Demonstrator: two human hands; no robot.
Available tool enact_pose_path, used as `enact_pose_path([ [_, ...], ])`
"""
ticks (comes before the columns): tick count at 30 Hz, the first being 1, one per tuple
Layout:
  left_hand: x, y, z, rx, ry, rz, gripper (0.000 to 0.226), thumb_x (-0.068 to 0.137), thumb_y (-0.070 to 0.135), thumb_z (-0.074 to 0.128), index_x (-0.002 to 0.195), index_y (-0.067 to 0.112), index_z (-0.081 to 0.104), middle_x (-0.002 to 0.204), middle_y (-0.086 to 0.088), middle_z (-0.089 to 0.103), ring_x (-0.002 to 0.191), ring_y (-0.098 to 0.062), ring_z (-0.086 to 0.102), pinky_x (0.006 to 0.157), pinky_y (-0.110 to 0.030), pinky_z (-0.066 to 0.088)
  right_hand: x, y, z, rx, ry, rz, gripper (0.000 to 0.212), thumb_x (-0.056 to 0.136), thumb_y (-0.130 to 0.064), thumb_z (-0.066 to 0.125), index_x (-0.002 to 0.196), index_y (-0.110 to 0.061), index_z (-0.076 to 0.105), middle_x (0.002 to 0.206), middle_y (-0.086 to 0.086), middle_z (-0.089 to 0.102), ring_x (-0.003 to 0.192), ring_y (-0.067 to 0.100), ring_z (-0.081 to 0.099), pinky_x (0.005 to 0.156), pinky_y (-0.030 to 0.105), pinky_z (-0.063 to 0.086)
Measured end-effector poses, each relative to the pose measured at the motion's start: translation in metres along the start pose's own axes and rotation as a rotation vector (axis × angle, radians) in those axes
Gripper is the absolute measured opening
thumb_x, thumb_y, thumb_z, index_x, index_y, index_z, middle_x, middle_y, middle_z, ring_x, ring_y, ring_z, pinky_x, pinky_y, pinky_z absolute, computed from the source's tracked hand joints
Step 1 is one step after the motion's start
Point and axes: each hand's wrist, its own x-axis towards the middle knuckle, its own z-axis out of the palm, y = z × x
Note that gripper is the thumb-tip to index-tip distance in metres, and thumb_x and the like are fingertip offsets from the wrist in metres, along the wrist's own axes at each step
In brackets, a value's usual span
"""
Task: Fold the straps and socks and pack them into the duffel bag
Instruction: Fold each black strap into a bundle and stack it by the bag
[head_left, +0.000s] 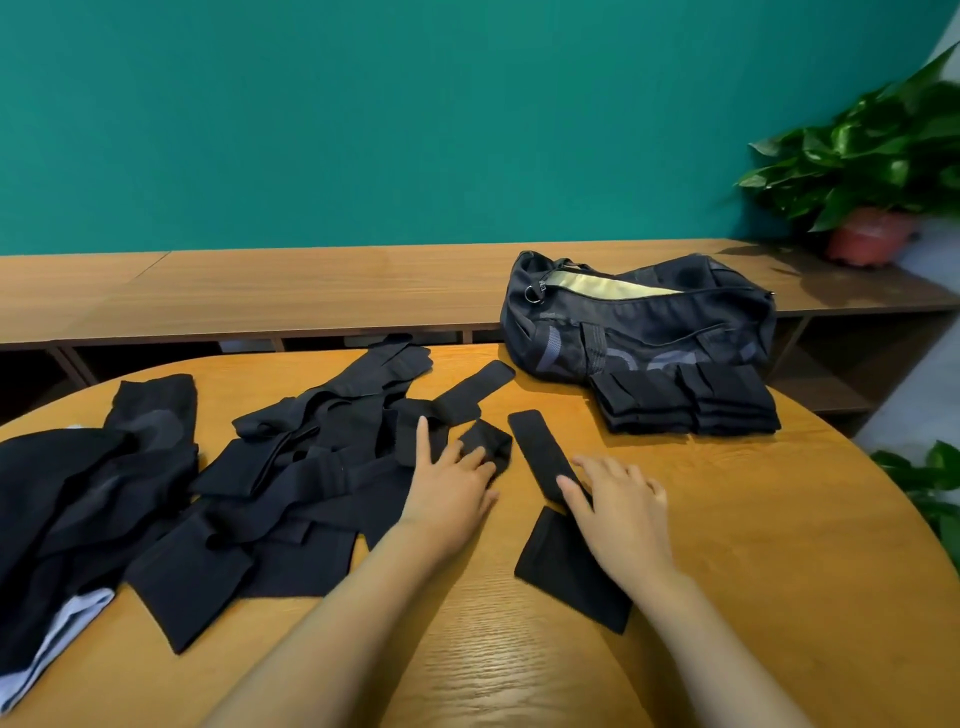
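Well, the black strap lies flat on the table just right of centre. It is a narrow woven band with a rounded far end. Its long axis runs away from the person, with the far tip leaning slightly left. A wider flat black panel lies at its near end; the hand hides whether the two are joined.

The right hand rests on the band with fingers straight and spread, gripping nothing. The left hand lies alongside, fingers extended and touching a small bunched black piece.

To the left sprawls a tangled pile of matte black straps, and beyond it dark socks with pale lining. At the far right a neat folded stack sits against the soft dark duffel bag, whose zip gapes on a yellowish lining. The round table is grained wood.
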Motion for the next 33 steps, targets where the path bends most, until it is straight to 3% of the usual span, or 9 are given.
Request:
enact_pose_path([
  [3,-0.005,0.000,-0.001,0.100,-0.056,-0.062,0.054,0.104,0.048,0.022,0.153,0.025,0.023,0.161,-0.002,0.018,0.149,-0.030,0.005,0.106,-0.069,-0.020,-0.031,0.006,0.010,-0.026,-0.002,-0.002,0.055,0.097,-0.056,0.038,0.147,-0.035,0.030,0.145,-0.014,0.040,0.132,0.012,0.036,0.113,0.041,0.025],
  [6,-0.017,0.015,-0.011,-0.027,0.050,-0.021,0.048,0.104,0.043,0.027,0.150,0.027,0.031,0.159,0.000,0.024,0.149,-0.025,0.008,0.109,-0.064,-0.020,-0.055,0.012,0.013,-0.044,-0.011,0.008,0.063,0.096,-0.056,0.043,0.151,-0.035,0.021,0.149,-0.014,0.034,0.136,0.010,0.033,0.116,0.042,0.020],
  [10,-0.058,0.044,-0.017,-0.382,0.094,0.019,0.038,0.102,0.044,0.037,0.136,0.035,0.049,0.143,0.017,0.044,0.139,-0.004,0.026,0.114,-0.049,-0.023,-0.078,0.022,0.008,-0.045,-0.053,0.001,0.065,0.096,-0.058,0.041,0.151,-0.038,0.014,0.149,-0.021,0.033,0.139,0.002,0.029,0.120,0.045,0.007],
  [13,-0.097,0.060,-0.010,-0.632,-0.001,0.001,0.042,0.097,0.050,0.045,0.137,0.040,0.048,0.145,0.021,0.041,0.138,0.002,0.024,0.115,-0.041,-0.017,-0.091,0.031,0.002,-0.020,-0.098,-0.046,0.064,0.097,-0.057,0.040,0.151,-0.041,0.011,0.150,-0.023,0.032,0.140,-0.002,0.025,0.121,0.047,-0.004],
  [17,-0.144,0.072,-0.002,-0.703,-0.036,-0.051,0.048,0.093,0.054,0.052,0.139,0.046,0.042,0.150,0.027,0.030,0.143,0.001,0.011,0.118,-0.045,-0.013,-0.113,0.046,-0.002,0.055,-0.153,-0.139,0.070,0.092,-0.065,0.036,0.152,-0.043,0.006,0.156,-0.019,0.026,0.145,-0.004,0.013,0.117,0.042,-0.020],
  [21,-0.171,0.081,-0.004,-0.738,-0.015,-0.114,0.044,0.090,0.050,0.059,0.133,0.047,0.048,0.147,0.027,0.030,0.140,0.001,0.016,0.120,-0.045,-0.004,-0.133,0.061,0.005,0.092,-0.115,-0.202,0.104,0.063,-0.094,-0.003,0.151,-0.042,0.014,0.155,-0.020,0.026,0.145,-0.005,0.008,0.109,0.032,-0.032],
  [26,-0.178,0.098,-0.008,-0.728,-0.035,-0.106,0.049,0.084,0.053,0.064,0.131,0.049,0.048,0.147,0.032,0.027,0.141,-0.001,0.010,0.116,-0.053,-0.012,-0.150,0.067,0.009,0.182,-0.101,-0.218,0.101,0.061,-0.096,-0.001,0.146,-0.047,0.022,0.150,-0.018,0.037,0.142,-0.007,0.017,0.109,0.029,-0.031],
  [29,-0.180,0.101,-0.007,-0.717,-0.030,-0.120,0.040,0.086,0.055,0.060,0.125,0.048,0.054,0.145,0.032,0.030,0.142,-0.001,0.009,0.115,-0.053,-0.015,-0.157,0.068,0.009,0.189,-0.106,-0.246,0.083,0.069,-0.092,0.012,0.142,-0.053,0.022,0.144,-0.032,0.025,0.139,-0.012,0.007,0.110,0.032,-0.030],
  [33,-0.185,0.100,-0.002,-0.692,0.010,-0.095,0.042,0.087,0.062,0.045,0.125,0.047,0.056,0.145,0.031,0.032,0.143,-0.001,0.010,0.116,-0.052,-0.015,-0.161,0.073,0.012,0.139,-0.080,-0.316,0.081,0.066,-0.097,0.014,0.129,-0.056,0.045,0.142,-0.040,0.018,0.140,-0.011,0.002,0.112,0.043,-0.027],
])
